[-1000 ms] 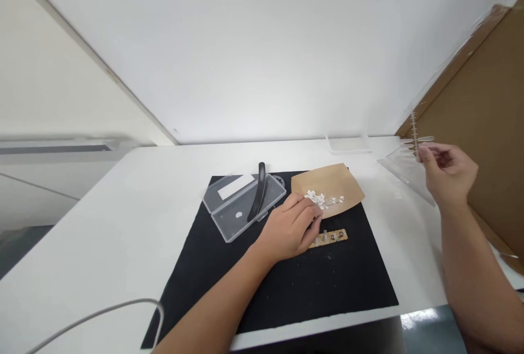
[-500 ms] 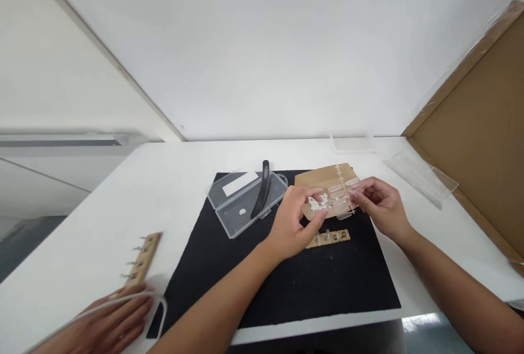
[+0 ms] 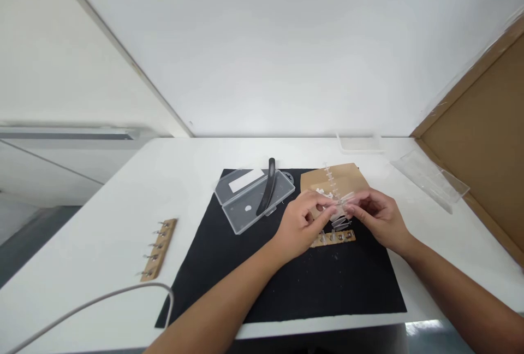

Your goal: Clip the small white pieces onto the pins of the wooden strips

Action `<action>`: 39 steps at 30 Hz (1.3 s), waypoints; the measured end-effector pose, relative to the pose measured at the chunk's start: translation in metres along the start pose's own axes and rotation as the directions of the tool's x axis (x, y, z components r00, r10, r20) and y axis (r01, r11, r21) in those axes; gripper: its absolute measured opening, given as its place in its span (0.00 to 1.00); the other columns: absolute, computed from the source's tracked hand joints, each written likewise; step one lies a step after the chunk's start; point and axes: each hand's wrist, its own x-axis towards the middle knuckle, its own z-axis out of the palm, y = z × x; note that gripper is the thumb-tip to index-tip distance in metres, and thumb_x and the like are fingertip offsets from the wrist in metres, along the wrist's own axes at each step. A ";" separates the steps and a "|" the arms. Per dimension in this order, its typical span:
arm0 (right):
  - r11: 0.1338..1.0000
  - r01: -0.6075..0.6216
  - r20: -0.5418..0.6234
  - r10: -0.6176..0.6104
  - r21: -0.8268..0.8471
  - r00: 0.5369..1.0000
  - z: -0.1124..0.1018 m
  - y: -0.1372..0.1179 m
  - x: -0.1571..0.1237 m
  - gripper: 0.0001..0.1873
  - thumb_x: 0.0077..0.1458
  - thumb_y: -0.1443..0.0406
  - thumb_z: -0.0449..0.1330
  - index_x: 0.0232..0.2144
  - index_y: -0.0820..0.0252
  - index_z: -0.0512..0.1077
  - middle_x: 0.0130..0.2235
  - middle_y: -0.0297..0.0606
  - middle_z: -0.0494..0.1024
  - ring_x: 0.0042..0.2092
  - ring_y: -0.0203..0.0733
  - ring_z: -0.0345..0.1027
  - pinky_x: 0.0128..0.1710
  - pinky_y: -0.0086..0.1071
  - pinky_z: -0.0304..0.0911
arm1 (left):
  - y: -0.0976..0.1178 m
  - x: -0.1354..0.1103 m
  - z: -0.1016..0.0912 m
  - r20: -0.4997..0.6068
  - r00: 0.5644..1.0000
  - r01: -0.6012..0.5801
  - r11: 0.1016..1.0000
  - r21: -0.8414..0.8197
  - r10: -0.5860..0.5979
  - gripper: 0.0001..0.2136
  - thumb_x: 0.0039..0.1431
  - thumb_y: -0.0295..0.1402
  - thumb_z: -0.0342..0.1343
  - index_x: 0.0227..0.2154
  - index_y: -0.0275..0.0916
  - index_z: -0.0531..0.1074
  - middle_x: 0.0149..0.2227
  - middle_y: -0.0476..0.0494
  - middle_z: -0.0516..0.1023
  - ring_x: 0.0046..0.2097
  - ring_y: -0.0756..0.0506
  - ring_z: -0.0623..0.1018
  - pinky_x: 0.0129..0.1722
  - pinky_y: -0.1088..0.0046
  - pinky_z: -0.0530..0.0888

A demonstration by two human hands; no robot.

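Note:
A clear plastic sprue of false nail tips (image 3: pixel 331 178) hangs between my two hands over the brown paper piece (image 3: pixel 347 175). My left hand (image 3: pixel 301 222) pinches it from the left with thumb and fingertips. From the right, my right hand (image 3: pixel 380 216) also pinches it, its fingertips close to the left ones. The exact point of grip is partly hidden by the fingers. Just below my hands lies a wooden strip (image 3: pixel 336 238) with several small holders and clear tips on it. White bits (image 3: pixel 320 193) lie on the paper.
An open clear plastic case (image 3: pixel 241 224) with a black curved object (image 3: pixel 267 187) across it sits on the black mat (image 3: pixel 229 277). Left stands another wooden strip (image 3: pixel 160 250) with clips, near a pale cable (image 3: pixel 123 290). Clear trays (image 3: pixel 429 179) lie right, beside a cardboard panel (image 3: pixel 483 141).
My left hand has moved right to grip the sprue, which has tilted and come nearer. Another person's hand has left the strip at the left, now shown further right.

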 end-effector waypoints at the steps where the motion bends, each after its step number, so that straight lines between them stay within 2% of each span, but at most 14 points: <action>1: 1.000 -0.003 -0.005 0.003 0.011 1.000 -0.001 0.000 0.000 0.09 0.60 0.58 0.73 0.39 0.54 0.80 0.33 0.35 0.81 0.33 0.40 0.77 0.36 0.35 0.75 | 0.001 0.000 0.000 0.007 1.000 0.023 0.999 -0.029 -0.023 0.11 0.70 0.40 0.61 0.42 0.38 0.83 0.33 0.44 0.79 0.30 0.51 0.73 0.23 0.80 0.66; 5: 0.997 -0.042 0.036 0.040 0.072 0.999 -0.004 -0.004 0.002 0.10 0.60 0.58 0.73 0.40 0.54 0.80 0.31 0.34 0.81 0.32 0.39 0.77 0.34 0.34 0.76 | 0.005 -0.001 0.001 0.040 0.991 0.135 0.982 -0.135 -0.131 0.14 0.68 0.43 0.63 0.41 0.38 0.85 0.36 0.40 0.83 0.31 0.50 0.76 0.22 0.80 0.66; 10: 0.993 -0.063 0.083 0.055 0.098 0.995 -0.006 -0.008 0.003 0.10 0.60 0.57 0.73 0.39 0.54 0.80 0.32 0.35 0.81 0.31 0.38 0.76 0.33 0.33 0.75 | 0.004 -0.004 0.001 0.121 0.966 0.253 0.925 -0.283 -0.227 0.17 0.66 0.47 0.64 0.40 0.37 0.85 0.37 0.37 0.86 0.35 0.45 0.81 0.26 0.75 0.72; 12: 0.995 -0.064 0.088 0.057 0.080 0.994 -0.006 -0.009 0.003 0.10 0.60 0.57 0.73 0.38 0.55 0.79 0.32 0.36 0.81 0.30 0.38 0.75 0.32 0.33 0.75 | 0.003 -0.004 0.000 0.140 0.968 0.244 0.916 -0.317 -0.209 0.17 0.66 0.47 0.64 0.42 0.37 0.85 0.37 0.37 0.86 0.36 0.44 0.82 0.28 0.74 0.74; 14: 0.996 -0.064 0.082 0.058 0.066 0.995 -0.006 -0.010 0.003 0.11 0.59 0.56 0.73 0.37 0.55 0.79 0.33 0.36 0.81 0.30 0.37 0.74 0.31 0.33 0.74 | 0.003 -0.004 -0.001 0.120 0.981 0.183 0.934 -0.306 -0.153 0.16 0.67 0.45 0.63 0.42 0.37 0.84 0.37 0.36 0.85 0.37 0.44 0.81 0.29 0.74 0.74; 18: 0.995 -0.071 0.072 0.066 0.065 0.995 -0.006 -0.011 0.003 0.13 0.58 0.54 0.73 0.36 0.55 0.79 0.31 0.35 0.80 0.28 0.36 0.71 0.28 0.31 0.72 | 0.003 -0.004 -0.002 0.092 0.995 0.067 0.953 -0.296 -0.042 0.15 0.67 0.45 0.63 0.42 0.36 0.84 0.38 0.37 0.81 0.34 0.48 0.78 0.24 0.77 0.70; 21: 0.997 -0.062 0.068 0.058 0.051 0.996 -0.007 -0.011 0.003 0.13 0.59 0.54 0.73 0.38 0.55 0.79 0.33 0.36 0.79 0.30 0.36 0.70 0.29 0.30 0.71 | 0.003 -0.004 -0.002 0.104 0.992 0.096 0.959 -0.266 -0.071 0.16 0.68 0.45 0.62 0.44 0.36 0.83 0.38 0.37 0.81 0.32 0.49 0.77 0.22 0.79 0.68; 25: 0.996 -0.072 0.097 0.067 0.048 0.993 -0.007 -0.011 0.001 0.13 0.61 0.54 0.71 0.40 0.55 0.78 0.34 0.35 0.78 0.33 0.37 0.71 0.32 0.31 0.71 | 0.006 -0.005 -0.003 0.124 0.984 0.158 0.956 -0.246 -0.130 0.18 0.69 0.46 0.60 0.47 0.37 0.83 0.39 0.36 0.84 0.36 0.45 0.81 0.26 0.77 0.73; 29: 0.990 -0.115 0.163 0.100 0.087 0.982 -0.008 -0.015 0.000 0.13 0.62 0.54 0.70 0.40 0.55 0.77 0.36 0.36 0.79 0.36 0.39 0.73 0.35 0.31 0.72 | 0.011 -0.003 -0.005 0.137 0.982 0.161 0.954 -0.253 -0.130 0.20 0.69 0.49 0.59 0.46 0.36 0.83 0.38 0.35 0.86 0.40 0.42 0.83 0.32 0.73 0.77; 34: 0.982 -0.154 0.219 0.127 0.108 0.967 -0.010 -0.018 -0.002 0.12 0.65 0.55 0.68 0.44 0.54 0.77 0.38 0.37 0.80 0.39 0.39 0.74 0.37 0.31 0.72 | 0.009 -0.002 -0.004 0.141 0.980 0.174 0.945 -0.275 -0.140 0.20 0.70 0.49 0.60 0.46 0.36 0.84 0.37 0.36 0.86 0.38 0.43 0.83 0.33 0.72 0.77; 39: 0.958 -0.226 0.287 0.169 0.175 0.943 -0.014 -0.011 -0.005 0.11 0.66 0.56 0.67 0.46 0.52 0.76 0.39 0.35 0.78 0.37 0.37 0.72 0.34 0.29 0.70 | 0.004 -0.003 -0.004 0.166 0.973 0.205 0.930 -0.305 -0.160 0.18 0.69 0.47 0.62 0.46 0.37 0.85 0.38 0.37 0.87 0.39 0.43 0.83 0.34 0.72 0.77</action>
